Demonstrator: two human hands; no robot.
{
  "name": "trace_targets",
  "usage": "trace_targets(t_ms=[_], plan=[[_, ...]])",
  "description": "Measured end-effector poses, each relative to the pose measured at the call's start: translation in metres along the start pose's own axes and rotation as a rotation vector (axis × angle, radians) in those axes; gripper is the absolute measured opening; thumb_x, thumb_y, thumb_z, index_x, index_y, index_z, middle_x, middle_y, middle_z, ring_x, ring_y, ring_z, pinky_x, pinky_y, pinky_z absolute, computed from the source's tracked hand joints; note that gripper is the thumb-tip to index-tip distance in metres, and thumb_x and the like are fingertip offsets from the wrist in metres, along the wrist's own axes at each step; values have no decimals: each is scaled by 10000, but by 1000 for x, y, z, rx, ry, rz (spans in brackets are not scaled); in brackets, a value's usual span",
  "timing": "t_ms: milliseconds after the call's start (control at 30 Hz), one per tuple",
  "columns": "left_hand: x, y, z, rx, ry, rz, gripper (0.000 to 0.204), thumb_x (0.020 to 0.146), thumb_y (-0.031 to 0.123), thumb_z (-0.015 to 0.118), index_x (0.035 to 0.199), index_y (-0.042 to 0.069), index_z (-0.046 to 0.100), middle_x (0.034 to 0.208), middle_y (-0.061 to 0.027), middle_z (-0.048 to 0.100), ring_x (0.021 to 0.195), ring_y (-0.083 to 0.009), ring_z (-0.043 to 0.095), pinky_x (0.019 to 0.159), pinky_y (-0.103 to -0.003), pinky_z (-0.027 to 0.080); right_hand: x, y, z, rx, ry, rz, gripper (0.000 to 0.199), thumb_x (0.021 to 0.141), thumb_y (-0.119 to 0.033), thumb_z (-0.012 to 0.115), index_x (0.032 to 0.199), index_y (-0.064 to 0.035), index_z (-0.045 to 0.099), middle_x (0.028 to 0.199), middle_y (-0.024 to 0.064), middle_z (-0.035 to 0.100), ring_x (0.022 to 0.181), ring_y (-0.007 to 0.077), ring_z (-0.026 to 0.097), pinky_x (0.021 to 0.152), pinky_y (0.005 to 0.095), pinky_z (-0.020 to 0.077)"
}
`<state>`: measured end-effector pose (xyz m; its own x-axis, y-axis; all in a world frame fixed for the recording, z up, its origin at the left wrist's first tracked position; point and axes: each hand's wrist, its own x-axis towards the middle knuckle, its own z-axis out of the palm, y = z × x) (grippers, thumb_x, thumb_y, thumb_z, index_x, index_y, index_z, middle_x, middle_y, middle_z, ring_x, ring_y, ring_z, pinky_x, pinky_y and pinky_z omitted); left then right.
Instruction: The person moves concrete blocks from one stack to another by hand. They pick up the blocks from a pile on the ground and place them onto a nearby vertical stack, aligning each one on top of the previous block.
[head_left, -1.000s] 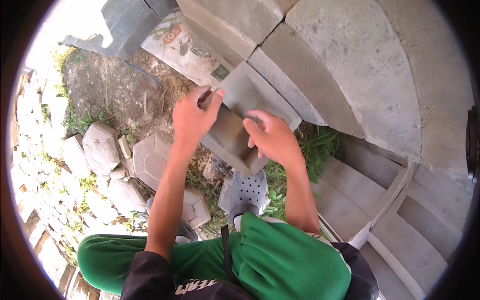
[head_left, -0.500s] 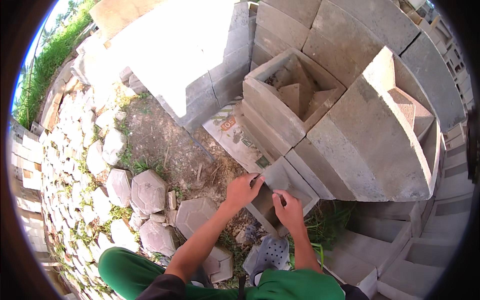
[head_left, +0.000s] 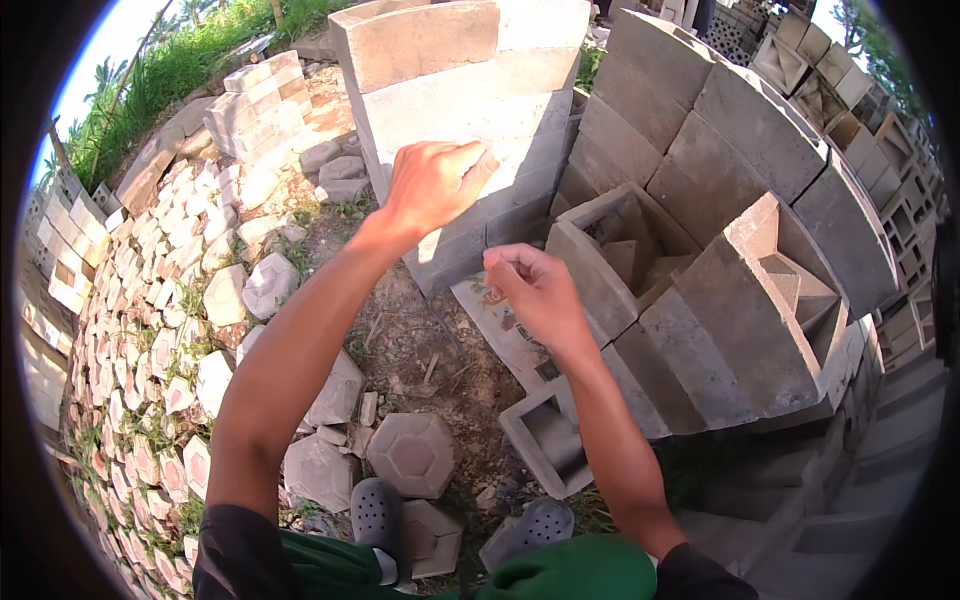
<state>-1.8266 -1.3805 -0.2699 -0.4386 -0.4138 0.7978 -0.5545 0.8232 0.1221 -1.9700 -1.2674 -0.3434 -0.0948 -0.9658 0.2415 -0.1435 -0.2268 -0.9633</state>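
My left hand [head_left: 432,185] is raised in front of the sunlit stack of concrete blocks [head_left: 415,48], its fingers curled. Lower and to the right is my right hand [head_left: 540,295], fingers bent toward the thumb, near a hollow concrete block [head_left: 590,265] with angled inner walls. In neither hand can I make out anything held. A small open grey concrete block [head_left: 522,445] lies tilted on the ground below, left of my right forearm, which covers part of it. A printed sack [head_left: 500,325] lies flat between it and the stack.
Hexagonal pavers [head_left: 410,455] lie around my feet. Large concrete blocks [head_left: 695,350] rise at the right, with more hollow blocks [head_left: 905,160] beyond. Stones and weeds cover the left side, and a small pile of blocks [head_left: 262,110] stands at the far left.
Both my hands have left the small concrete block and moved up and forward, the left one farther. My view has tilted up, showing more of the stacks and background.
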Motion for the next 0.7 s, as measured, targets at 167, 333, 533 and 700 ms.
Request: trace_targets(t_ms=[167,333,533,700], plan=[[36,-45,-49,-119,434,-61,157,882,204,615,920,51,617,743,-85,630,677,-210,615,625,-324,473,113,-86,21,-62,29,2,410,862,-360,602,1027,15,627,948,73,627,927,162,561,767,312,447],[68,-147,-92,-497,712,-525,397,810,331,663,985,-20,600,927,-103,644,870,-175,614,791,-308,483,208,-120,45,-124,362,-40,640,827,-353,616,1261,88,453,1229,260,532,1110,294,548,973,370,406],[107,-219,-94,-801,478,-1060,895,737,607,613,1346,-18,415,1348,-207,453,1242,-269,429,1033,-413,326,288,-141,36,-150,526,156,924,754,-543,644,1354,73,305,1368,252,375,1229,375,433,1020,435,378],[131,-251,-59,-1047,286,-998,1003,734,624,602,1441,4,254,1479,-206,274,1344,-283,302,1098,-420,232,308,-141,49,-55,503,248,1083,705,-623,653,1409,41,167,1440,226,271,1284,384,356,1027,499,345]])
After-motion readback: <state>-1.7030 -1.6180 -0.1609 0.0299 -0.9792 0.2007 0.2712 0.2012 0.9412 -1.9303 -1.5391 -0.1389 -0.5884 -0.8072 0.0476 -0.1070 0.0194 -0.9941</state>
